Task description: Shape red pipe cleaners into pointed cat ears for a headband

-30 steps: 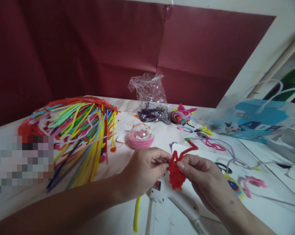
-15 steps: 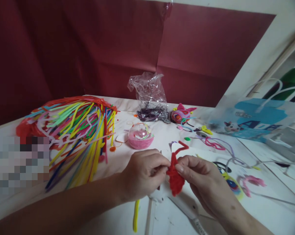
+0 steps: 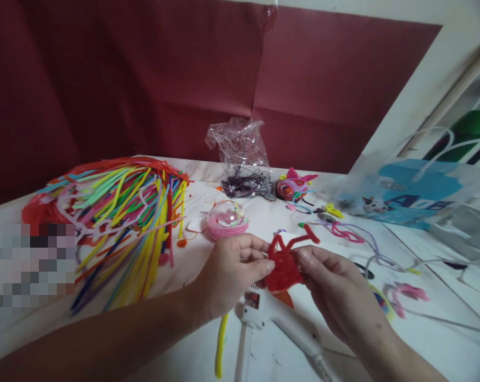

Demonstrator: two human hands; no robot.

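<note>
Between my two hands is a red fuzzy pipe cleaner piece, coiled into a flat shape, with bent ends rising from its top. My left hand pinches its left edge between thumb and fingers. On the right edge, my right hand grips it with thumb and fingertips. Under the hands lies a white tool with a handle, partly hidden. A yellow pipe cleaner lies to the tool's left. Just beyond my left hand sits a clear dome on a pink coiled base.
At left is a big pile of colourful pipe cleaners. A clear plastic bag with dark contents stands at the back, beside a pink decorated figure. Loose pieces, a pink curl and a blue-printed bag are at right.
The red pipe cleaner piece has turned from a narrow edge-on view to a broader face, both ends now spread upward. My left fingers have shifted onto its left edge.
</note>
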